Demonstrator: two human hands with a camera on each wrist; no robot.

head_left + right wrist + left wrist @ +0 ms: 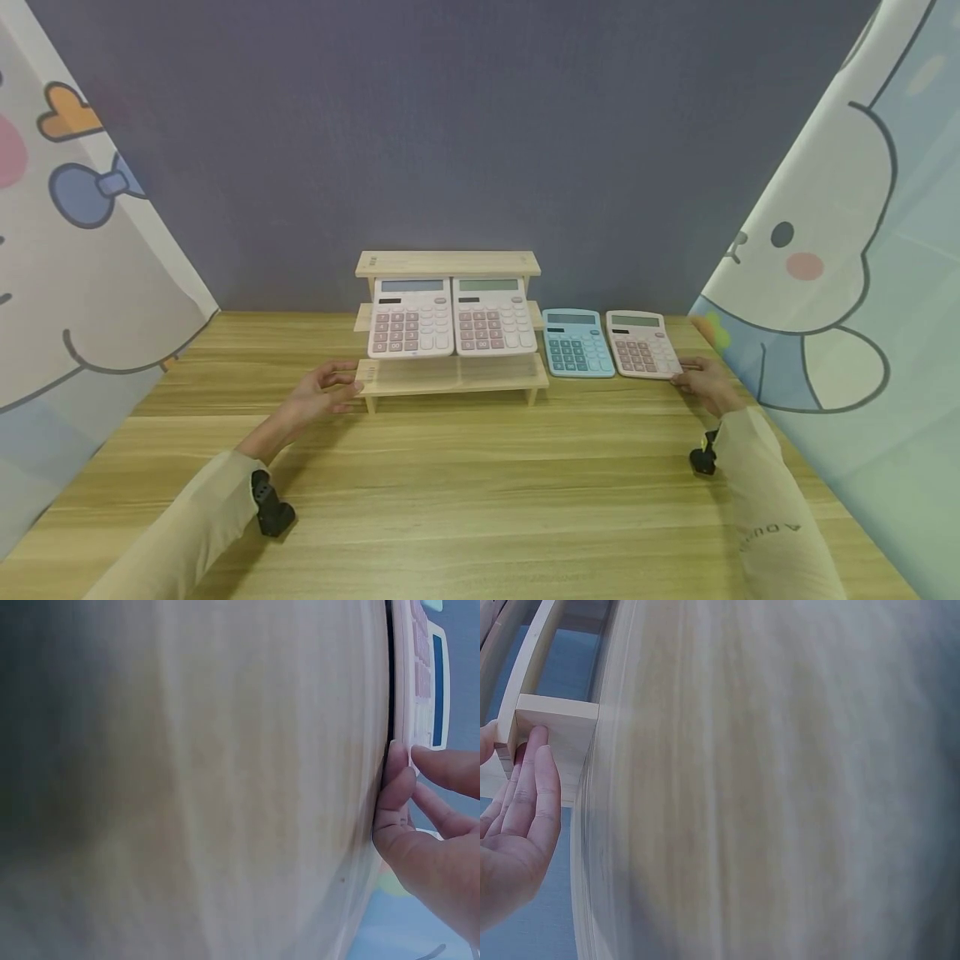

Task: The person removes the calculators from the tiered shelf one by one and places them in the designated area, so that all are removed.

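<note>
A light wooden tiered rack stands on the table with two pink-and-white calculators leaning side by side on it. At the rack's left end, my left hand grips the lower board, the thumb on one face and the fingers under it in the left wrist view. To the right of the rack a blue calculator lies on the table. Beside it is another pink calculator; my right hand pinches its near right corner between thumb and fingers, as the right wrist view shows.
The wood-grain table extends in front of the rack. A dark blue-grey panel rises behind it. Cartoon-printed panels flank both sides. Each wrist carries a small black camera.
</note>
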